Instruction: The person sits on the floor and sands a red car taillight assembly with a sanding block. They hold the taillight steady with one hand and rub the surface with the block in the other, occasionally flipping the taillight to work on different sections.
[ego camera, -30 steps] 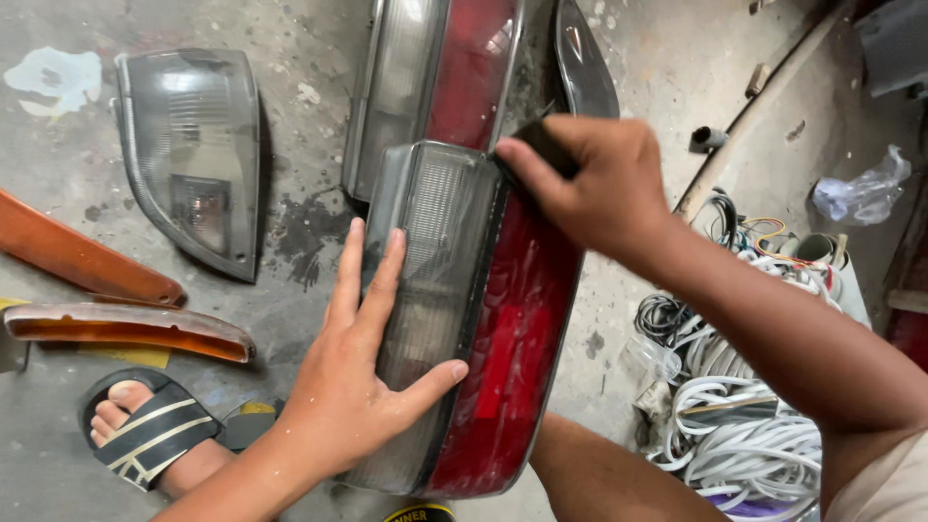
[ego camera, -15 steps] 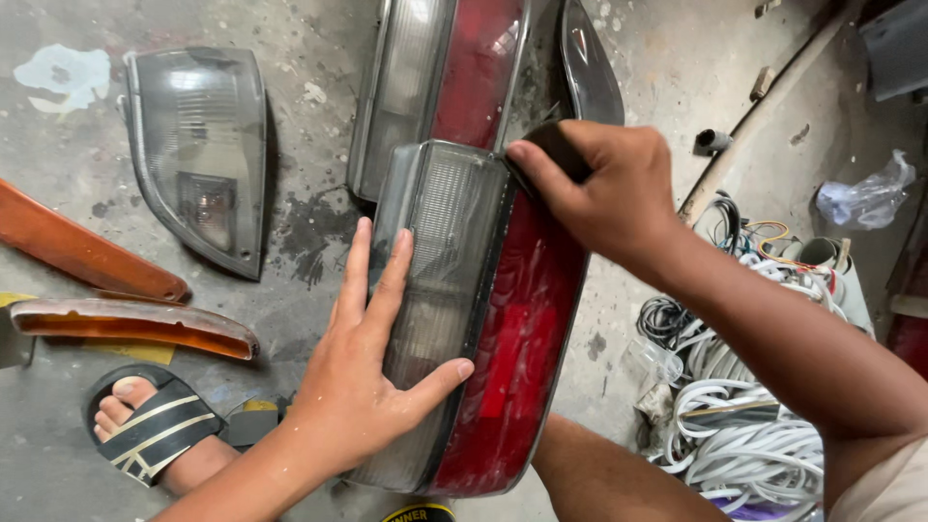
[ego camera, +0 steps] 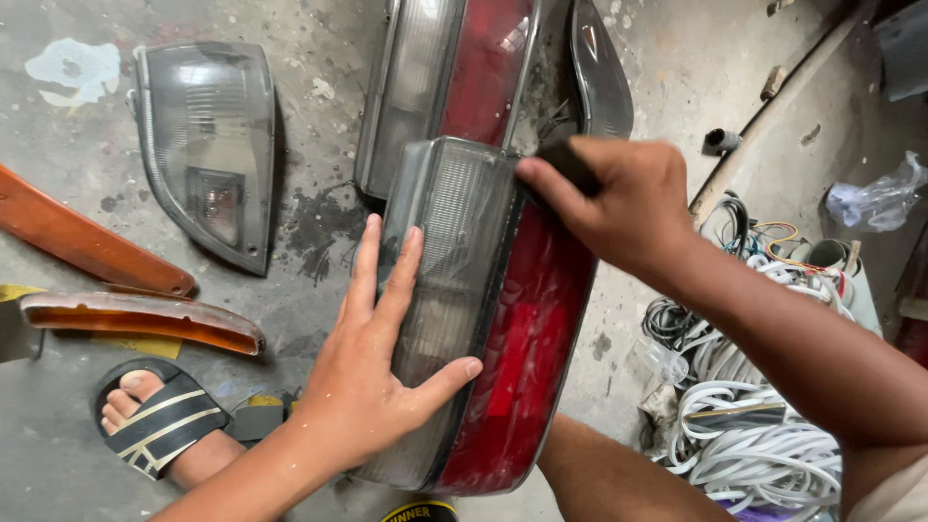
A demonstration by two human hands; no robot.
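Tail light: the grey-and-red tail light [ego camera: 483,309] lies lengthwise in front of me on the stained concrete floor [ego camera: 319,222], red half to my right.
Left hand: my left hand [ego camera: 372,372] lies flat and open on the grey lens, fingers spread, thumb hooked across toward the red part.
Right hand: my right hand [ego camera: 619,208] is closed around a small dark pad [ego camera: 570,164], pressed on the light's top edge.
Behind it: a second grey-and-red light [ego camera: 440,87], almost touching.
Left side: grey corner lamp [ego camera: 208,145], two orange lenses [ego camera: 135,319], my sandalled foot [ego camera: 159,420].
Right side: white cable coils [ego camera: 754,435]; a crumpled clear plastic bag [ego camera: 875,198] further off.
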